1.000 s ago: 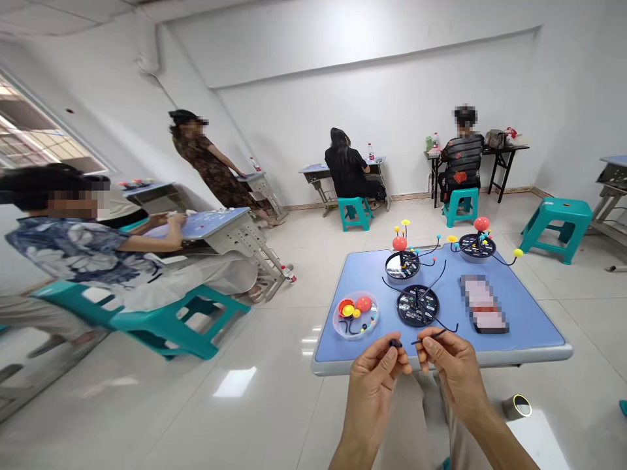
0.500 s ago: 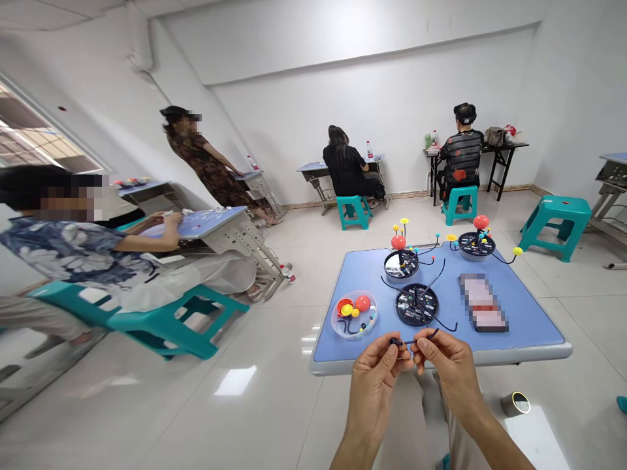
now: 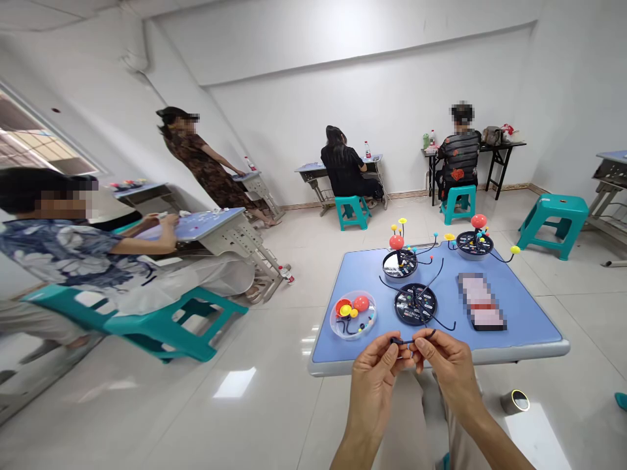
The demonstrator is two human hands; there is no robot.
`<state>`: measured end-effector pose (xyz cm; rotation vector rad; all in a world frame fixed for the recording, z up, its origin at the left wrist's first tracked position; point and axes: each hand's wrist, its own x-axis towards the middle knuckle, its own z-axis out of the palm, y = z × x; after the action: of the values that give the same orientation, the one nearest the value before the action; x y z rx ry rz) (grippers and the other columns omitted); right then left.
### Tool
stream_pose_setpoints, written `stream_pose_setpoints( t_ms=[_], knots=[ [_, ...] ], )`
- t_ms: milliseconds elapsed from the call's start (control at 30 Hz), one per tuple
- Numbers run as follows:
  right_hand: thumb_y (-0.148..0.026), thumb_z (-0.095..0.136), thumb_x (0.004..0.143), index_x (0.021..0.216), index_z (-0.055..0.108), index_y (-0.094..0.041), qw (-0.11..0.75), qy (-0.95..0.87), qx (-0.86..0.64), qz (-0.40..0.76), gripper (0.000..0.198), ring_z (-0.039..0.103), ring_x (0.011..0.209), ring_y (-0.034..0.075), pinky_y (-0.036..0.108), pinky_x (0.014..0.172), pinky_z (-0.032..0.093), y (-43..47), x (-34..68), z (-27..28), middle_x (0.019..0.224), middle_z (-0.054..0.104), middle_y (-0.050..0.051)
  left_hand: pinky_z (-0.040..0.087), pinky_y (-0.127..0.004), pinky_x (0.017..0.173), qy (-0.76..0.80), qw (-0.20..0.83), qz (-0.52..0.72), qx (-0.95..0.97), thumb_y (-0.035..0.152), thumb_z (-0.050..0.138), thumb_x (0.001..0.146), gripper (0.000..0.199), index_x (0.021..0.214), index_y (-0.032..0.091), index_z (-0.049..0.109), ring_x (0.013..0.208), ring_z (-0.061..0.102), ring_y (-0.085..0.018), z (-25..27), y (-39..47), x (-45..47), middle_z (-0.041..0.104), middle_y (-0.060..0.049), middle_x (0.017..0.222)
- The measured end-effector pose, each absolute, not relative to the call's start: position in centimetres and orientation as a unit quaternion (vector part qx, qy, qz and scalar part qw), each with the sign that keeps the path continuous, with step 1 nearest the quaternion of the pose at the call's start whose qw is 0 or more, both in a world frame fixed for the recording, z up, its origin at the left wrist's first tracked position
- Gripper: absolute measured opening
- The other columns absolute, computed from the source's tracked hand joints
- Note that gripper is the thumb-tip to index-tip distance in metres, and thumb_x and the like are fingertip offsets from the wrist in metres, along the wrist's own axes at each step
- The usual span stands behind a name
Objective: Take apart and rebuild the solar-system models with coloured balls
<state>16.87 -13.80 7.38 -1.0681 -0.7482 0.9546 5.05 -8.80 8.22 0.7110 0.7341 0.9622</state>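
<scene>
Black rod (image 3: 408, 341): held up at the near edge of a blue tabletop (image 3: 531, 320), between a person's left grip (image 3: 376, 373) and right grip (image 3: 447, 363).
Tabletop: pale blue, its far side carrying a left model (image 3: 399, 264) and a right model (image 3: 474, 243), each with a red ball above a round base and thin arms bearing coloured pieces.
Black base (image 3: 407, 313): nearer the person, just beyond the hands, its dark arms fanning outward with no balls on their ends.
Phone-like slab (image 3: 482, 301): flat, to the right of the base, its face pixelated.
Clear dish (image 3: 353, 337): at left, holding red and yellow pieces and smaller parts.
Right grip: thumb and fingers pinched on the rod; this is the nearer hand to it.
Left grip: thumb and fingertips clamped on a small black connector (image 3: 395, 341).
Rod's line: long axis side to side, rising slightly rightward, its left end pointing at the connector.
Connector: immediately left of the rod's tip; whether the tip sits inside cannot be told.
</scene>
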Motion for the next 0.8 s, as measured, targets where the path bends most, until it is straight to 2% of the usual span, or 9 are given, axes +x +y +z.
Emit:
stream_pose_setpoints(
  t_ms=[300, 800],
  knots=[
    [-0.042, 0.066, 0.084, 0.085, 0.069, -0.017, 0.686, -0.356, -0.498, 0.394, 0.025, 0.056, 0.054, 0.011, 0.023, 0.057, 0.048, -14.00, 17.07, 6.87, 0.066, 0.065, 0.000, 0.059, -0.029, 0.068, 0.357, 0.741, 0.451, 0.348, 0.033, 0.087, 0.059, 0.036, 0.086, 0.013, 0.074, 0.065, 0.069, -0.017, 8.22, -8.84, 5.20, 0.073, -0.006, 0.071],
    [-0.047, 0.067, 0.080, 0.075, 0.067, -0.016, 0.696, -0.338, -0.489, 0.402, 0.031, 0.057, 0.054, 0.013, 0.023, 0.050, 0.049, -13.33, 16.83, 7.39, 0.065, 0.065, 0.002, 0.060, -0.032, 0.070, 0.443, 0.589, 0.478, 0.477, 0.041, 0.081, 0.065, 0.037, 0.090, 0.016, 0.074, 0.066, 0.071, -0.021, 8.85, -9.29, 4.61, 0.074, -0.005, 0.071]
  ],
)
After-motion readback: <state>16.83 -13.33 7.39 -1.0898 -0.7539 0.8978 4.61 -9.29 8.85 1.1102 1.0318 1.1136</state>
